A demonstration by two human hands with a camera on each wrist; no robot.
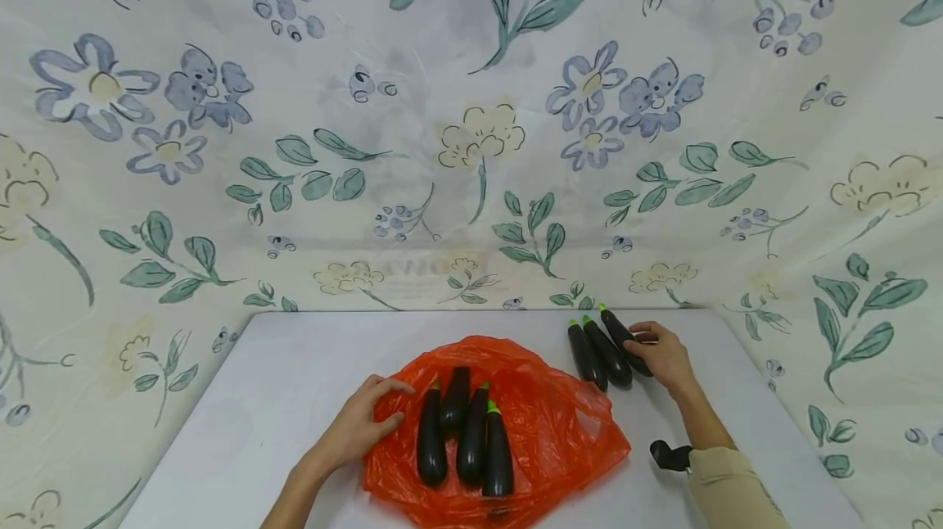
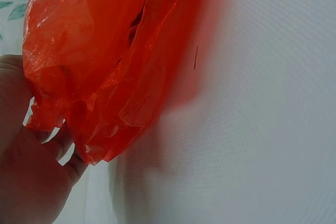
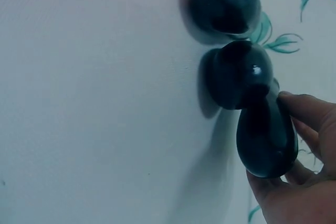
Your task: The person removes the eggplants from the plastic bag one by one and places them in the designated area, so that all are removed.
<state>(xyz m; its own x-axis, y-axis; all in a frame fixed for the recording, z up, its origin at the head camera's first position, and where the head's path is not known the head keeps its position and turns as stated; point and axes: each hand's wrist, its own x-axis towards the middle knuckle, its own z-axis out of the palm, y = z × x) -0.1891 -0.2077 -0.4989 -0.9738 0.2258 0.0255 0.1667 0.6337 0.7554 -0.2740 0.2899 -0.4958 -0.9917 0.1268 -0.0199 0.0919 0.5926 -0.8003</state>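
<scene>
A red plastic bag (image 1: 560, 422) lies spread on the white table, with several dark eggplants (image 1: 430, 447) on its red film. At its left edge, my left hand (image 1: 361, 422) holds the bag, thumb and forefinger apart over the rim. In the left wrist view, the film (image 2: 94, 77) covers the fingertips. Three more eggplants are side by side beyond the bag's right side. My right hand (image 1: 663, 357) grips the rightmost eggplant (image 3: 266, 140), thumb on one side and fingers on the other. The other two (image 3: 247, 74) lie beside it, untouched.
The white table (image 1: 295, 365) ends at a flower-printed cloth (image 1: 471, 185) behind and at the sides. A black curved piece (image 1: 669, 456) sticks out at my right wrist, by the beige sleeve (image 1: 729, 484).
</scene>
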